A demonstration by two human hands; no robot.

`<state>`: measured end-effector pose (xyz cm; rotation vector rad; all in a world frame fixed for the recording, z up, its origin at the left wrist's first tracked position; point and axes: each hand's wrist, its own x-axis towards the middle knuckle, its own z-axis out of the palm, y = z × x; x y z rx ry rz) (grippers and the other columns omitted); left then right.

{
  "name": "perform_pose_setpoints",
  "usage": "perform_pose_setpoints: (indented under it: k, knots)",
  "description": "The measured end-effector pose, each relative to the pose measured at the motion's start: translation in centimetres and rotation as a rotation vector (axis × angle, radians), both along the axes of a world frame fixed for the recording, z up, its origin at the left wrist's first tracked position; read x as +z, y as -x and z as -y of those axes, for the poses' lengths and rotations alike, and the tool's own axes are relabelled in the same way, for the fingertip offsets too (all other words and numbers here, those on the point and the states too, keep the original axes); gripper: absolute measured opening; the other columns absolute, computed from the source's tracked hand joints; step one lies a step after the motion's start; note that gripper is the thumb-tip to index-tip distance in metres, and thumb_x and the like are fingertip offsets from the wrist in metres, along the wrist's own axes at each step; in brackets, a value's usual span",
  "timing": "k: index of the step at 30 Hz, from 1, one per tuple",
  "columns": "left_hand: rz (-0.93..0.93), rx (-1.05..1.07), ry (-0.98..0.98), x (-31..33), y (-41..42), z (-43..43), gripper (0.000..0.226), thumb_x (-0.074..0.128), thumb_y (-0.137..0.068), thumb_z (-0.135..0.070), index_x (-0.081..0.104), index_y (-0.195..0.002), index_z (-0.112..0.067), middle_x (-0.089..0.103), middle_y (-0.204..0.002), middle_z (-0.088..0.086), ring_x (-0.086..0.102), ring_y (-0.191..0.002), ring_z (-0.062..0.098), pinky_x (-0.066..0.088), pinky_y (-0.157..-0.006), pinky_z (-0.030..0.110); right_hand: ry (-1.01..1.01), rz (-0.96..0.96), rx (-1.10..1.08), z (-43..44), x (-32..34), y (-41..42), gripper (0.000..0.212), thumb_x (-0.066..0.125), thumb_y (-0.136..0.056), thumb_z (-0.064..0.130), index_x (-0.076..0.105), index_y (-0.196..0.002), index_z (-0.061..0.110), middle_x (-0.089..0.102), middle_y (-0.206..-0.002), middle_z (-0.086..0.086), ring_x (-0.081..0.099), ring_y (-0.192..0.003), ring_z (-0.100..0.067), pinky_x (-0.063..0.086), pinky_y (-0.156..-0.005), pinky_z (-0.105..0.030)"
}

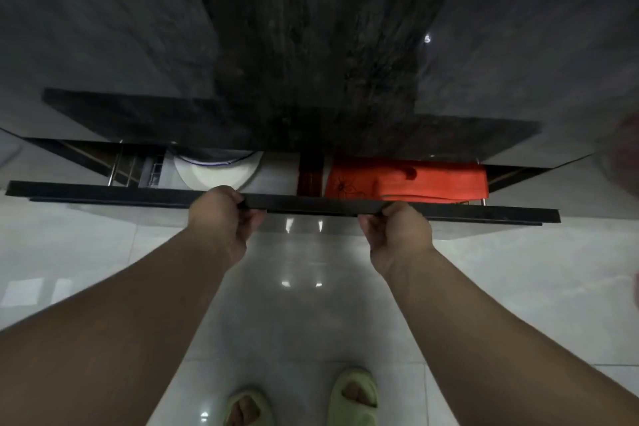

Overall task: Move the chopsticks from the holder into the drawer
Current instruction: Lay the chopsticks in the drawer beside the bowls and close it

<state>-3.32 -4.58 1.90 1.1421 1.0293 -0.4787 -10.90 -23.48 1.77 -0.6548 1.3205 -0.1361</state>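
A wide drawer with a dark front panel (121,191) stands partly open under a dark stone countertop (311,62). My left hand (221,218) and my right hand (397,232) both grip the front panel's lower edge, about a forearm's width apart. Between them, inside the drawer, lies a bundle of dark reddish-brown chopsticks (310,176) in a narrow slot. No chopstick holder is in view.
Inside the drawer, a white plate (214,173) sits left of the chopsticks, an orange-red cloth (415,180) right of them, and a metal rack (124,166) at the far left. Below is a glossy white tiled floor (301,304) and my feet in pale green slippers (352,394).
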Motion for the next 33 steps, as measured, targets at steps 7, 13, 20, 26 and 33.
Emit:
perform_pose_setpoints:
  k: [7,13,20,26,33]
  knots:
    - [0.063,-0.043,0.07,1.2,-2.0,0.5,0.019,0.033,-0.084,0.004,0.046,-0.071,-0.002,0.052,-0.074,0.014,0.057,-0.071,0.025,0.058,-0.064,0.031,-0.009,-0.002,0.133,1.6,-0.2,-2.2,0.035,0.038,-0.099,-0.001,0.047,-0.132,-0.003,0.058,-0.089,-0.011,0.06,-0.068,-0.019,0.057,-0.047,-0.02]
    - [0.115,-0.151,0.106,1.7,-3.1,0.5,0.023,0.033,-0.085,0.005,0.053,-0.095,0.001,0.057,-0.081,0.014,0.059,-0.072,0.022,0.057,-0.069,0.026,0.0,-0.019,0.118,2.2,0.0,-3.6,0.038,0.035,-0.098,-0.006,0.045,-0.134,0.001,0.068,-0.091,-0.018,0.067,-0.07,-0.02,0.057,-0.062,-0.029]
    - [0.167,-0.174,0.137,1.8,-4.4,0.4,0.025,0.035,-0.085,0.009,0.053,-0.103,0.004,0.059,-0.086,0.016,0.064,-0.075,0.021,0.059,-0.063,0.024,0.049,0.024,0.29,3.5,0.3,-5.6,0.05,0.023,-0.094,-0.012,0.041,-0.139,-0.003,0.063,-0.087,-0.018,0.065,-0.067,-0.022,0.055,-0.038,-0.024]
    - [0.224,-0.143,0.088,1.9,-5.0,1.1,0.025,0.038,-0.086,0.009,0.053,-0.105,0.002,0.057,-0.082,0.014,0.061,-0.074,0.023,0.056,-0.079,0.034,0.019,0.024,0.45,4.6,1.1,-5.8,0.048,0.021,-0.092,-0.011,0.042,-0.136,-0.01,0.066,-0.093,-0.02,0.069,-0.076,-0.024,0.055,-0.057,-0.032]
    - [0.198,-0.196,0.029,2.4,-4.9,1.3,0.014,0.041,-0.088,0.004,0.055,-0.087,0.0,0.059,-0.085,0.016,0.062,-0.074,0.024,0.056,-0.069,0.029,0.014,0.015,0.518,4.7,1.2,-5.3,0.037,0.027,-0.096,-0.007,0.05,-0.126,-0.009,0.065,-0.119,-0.018,0.069,-0.063,-0.014,0.057,-0.052,-0.026]
